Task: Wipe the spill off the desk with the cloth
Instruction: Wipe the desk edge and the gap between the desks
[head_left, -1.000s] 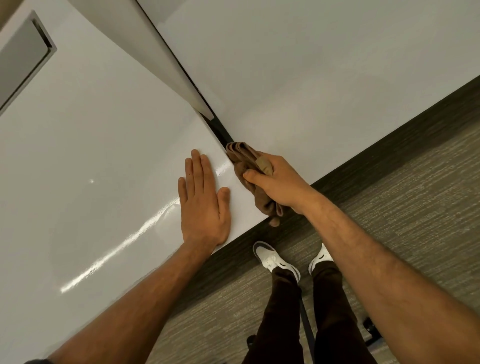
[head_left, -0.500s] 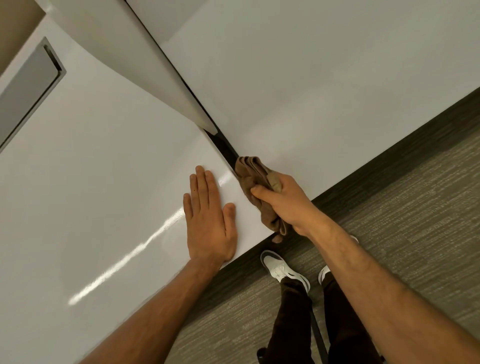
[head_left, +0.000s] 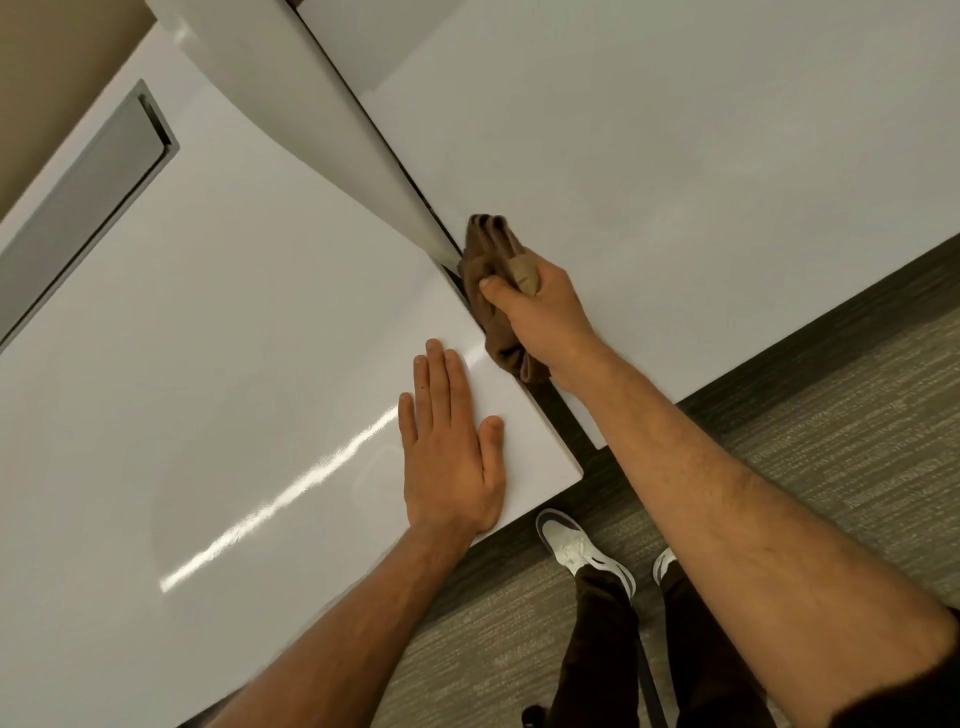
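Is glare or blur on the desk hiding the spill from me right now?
Head view: a bright streak of glare runs across the glossy left desk up to the flat left hand; no spill can be made out on the white surface. Straight desk edges bow from the wide lens. The right hand gripping the brown cloth looks sharp, not blurred.

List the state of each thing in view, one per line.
cloth: bunched, gripped, at the gap between the desks
right hand: curled round the cloth
left hand: flat, palm down on the left desk
right desk: bare white top, no spill visible
grey panel: set flush in the left desk
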